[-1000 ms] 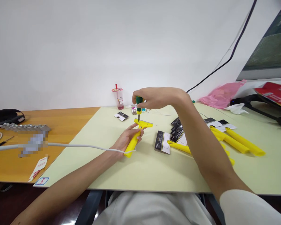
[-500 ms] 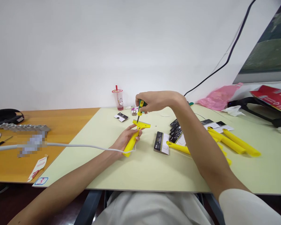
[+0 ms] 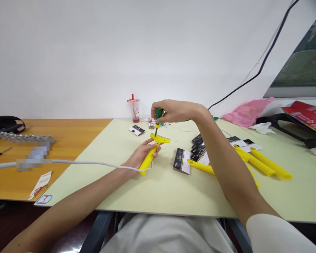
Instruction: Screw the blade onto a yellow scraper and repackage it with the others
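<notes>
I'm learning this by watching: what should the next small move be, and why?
Probably a slight twist of the screwdriver by the right hand: its tip appears to meet the wide end of the yellow scraper, which the left hand holds by the handle. Whether the tip is seated is too small to tell.

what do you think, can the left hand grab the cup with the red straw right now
Probably not without letting go: the left hand is gripping the yellow scraper, while the right hand holds the screwdriver at its head.
</notes>
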The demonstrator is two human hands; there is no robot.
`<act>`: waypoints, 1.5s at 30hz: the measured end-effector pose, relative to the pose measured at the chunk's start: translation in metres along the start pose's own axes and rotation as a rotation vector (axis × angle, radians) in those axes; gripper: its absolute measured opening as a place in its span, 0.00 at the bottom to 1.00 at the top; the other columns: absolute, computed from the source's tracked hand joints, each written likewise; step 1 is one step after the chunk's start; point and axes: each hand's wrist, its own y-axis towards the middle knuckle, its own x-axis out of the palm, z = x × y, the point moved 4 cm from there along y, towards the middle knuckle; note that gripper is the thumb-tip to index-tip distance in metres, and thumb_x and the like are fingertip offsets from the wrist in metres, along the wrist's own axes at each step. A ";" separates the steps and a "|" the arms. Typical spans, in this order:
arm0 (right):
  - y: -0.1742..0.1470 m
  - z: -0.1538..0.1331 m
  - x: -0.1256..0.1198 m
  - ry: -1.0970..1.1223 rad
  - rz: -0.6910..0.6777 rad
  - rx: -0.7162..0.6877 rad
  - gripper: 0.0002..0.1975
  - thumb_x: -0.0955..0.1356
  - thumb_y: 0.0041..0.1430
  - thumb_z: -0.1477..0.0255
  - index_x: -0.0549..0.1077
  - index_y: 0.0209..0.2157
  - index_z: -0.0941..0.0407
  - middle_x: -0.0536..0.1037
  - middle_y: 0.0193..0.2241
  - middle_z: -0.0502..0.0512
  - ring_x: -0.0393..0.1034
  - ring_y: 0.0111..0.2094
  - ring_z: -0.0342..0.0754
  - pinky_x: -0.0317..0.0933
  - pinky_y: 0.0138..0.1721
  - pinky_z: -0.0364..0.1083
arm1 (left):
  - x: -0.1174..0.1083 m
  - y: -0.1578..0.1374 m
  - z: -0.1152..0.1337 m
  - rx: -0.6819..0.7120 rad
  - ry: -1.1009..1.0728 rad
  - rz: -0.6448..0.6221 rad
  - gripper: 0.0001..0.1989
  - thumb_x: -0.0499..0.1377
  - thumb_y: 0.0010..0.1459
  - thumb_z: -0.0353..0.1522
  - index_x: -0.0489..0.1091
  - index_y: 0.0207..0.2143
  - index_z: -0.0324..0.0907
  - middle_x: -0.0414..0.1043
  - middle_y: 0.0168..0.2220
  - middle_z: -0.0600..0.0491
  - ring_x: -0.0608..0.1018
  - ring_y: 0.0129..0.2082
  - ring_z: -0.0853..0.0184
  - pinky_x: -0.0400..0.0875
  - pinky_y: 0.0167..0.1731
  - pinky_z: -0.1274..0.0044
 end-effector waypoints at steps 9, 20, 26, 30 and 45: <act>0.007 0.000 0.001 -0.049 0.068 -0.054 0.08 0.75 0.70 0.64 0.75 0.42 0.52 0.80 0.41 0.53 0.68 0.34 0.48 0.55 0.32 0.47 | 0.001 0.000 0.000 -0.013 -0.021 -0.009 0.28 0.63 0.61 0.16 0.65 0.61 0.42 0.76 0.60 0.37 0.83 0.35 0.72 0.73 0.25 0.85; 0.008 -0.003 -0.002 -0.044 0.136 -0.057 0.12 0.76 0.69 0.61 0.74 0.38 0.52 0.79 0.34 0.51 0.66 0.31 0.47 0.55 0.32 0.48 | -0.001 0.001 0.002 -0.015 -0.036 -0.031 0.28 0.63 0.62 0.16 0.64 0.61 0.43 0.75 0.64 0.34 0.84 0.36 0.71 0.74 0.26 0.85; 0.009 0.007 0.004 0.003 0.045 -0.059 0.13 0.76 0.67 0.64 0.75 0.49 0.51 0.81 0.48 0.56 0.71 0.36 0.49 0.59 0.33 0.47 | -0.004 0.004 0.001 -0.005 -0.020 -0.051 0.29 0.64 0.60 0.16 0.66 0.61 0.40 0.74 0.65 0.33 0.83 0.36 0.72 0.72 0.25 0.84; 0.011 0.000 0.000 0.032 0.115 -0.124 0.08 0.76 0.68 0.65 0.77 0.41 0.53 0.80 0.37 0.52 0.68 0.32 0.47 0.57 0.32 0.47 | -0.004 0.003 0.002 -0.009 -0.030 -0.038 0.31 0.63 0.62 0.16 0.64 0.64 0.42 0.74 0.65 0.33 0.84 0.36 0.72 0.72 0.25 0.85; 0.010 -0.002 -0.002 -0.012 0.166 -0.129 0.12 0.77 0.68 0.61 0.76 0.39 0.53 0.79 0.35 0.51 0.68 0.32 0.47 0.57 0.32 0.47 | -0.006 0.003 0.003 -0.001 -0.050 -0.056 0.29 0.65 0.61 0.16 0.64 0.60 0.43 0.74 0.65 0.34 0.85 0.37 0.71 0.73 0.26 0.85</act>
